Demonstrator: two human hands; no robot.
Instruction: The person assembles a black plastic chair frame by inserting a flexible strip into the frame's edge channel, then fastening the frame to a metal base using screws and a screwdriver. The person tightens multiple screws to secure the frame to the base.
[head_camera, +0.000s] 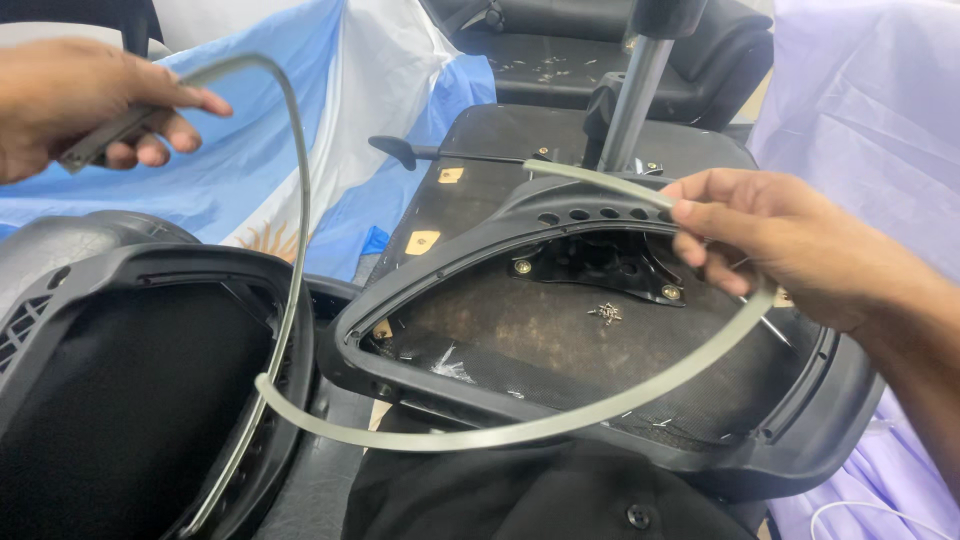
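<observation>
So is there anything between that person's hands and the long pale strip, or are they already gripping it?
Nothing visible stands between them. The left hand pinches one end of the pale flexible strip, and the right hand pinches it near the other end, above the black chair frame. The strip loops freely between the hands.

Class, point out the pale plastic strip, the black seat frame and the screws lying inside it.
pale plastic strip (480, 432), head view, bottom of its curve
black seat frame (440, 268), head view, upper rim
screws (605, 313), head view, small cluster
</observation>
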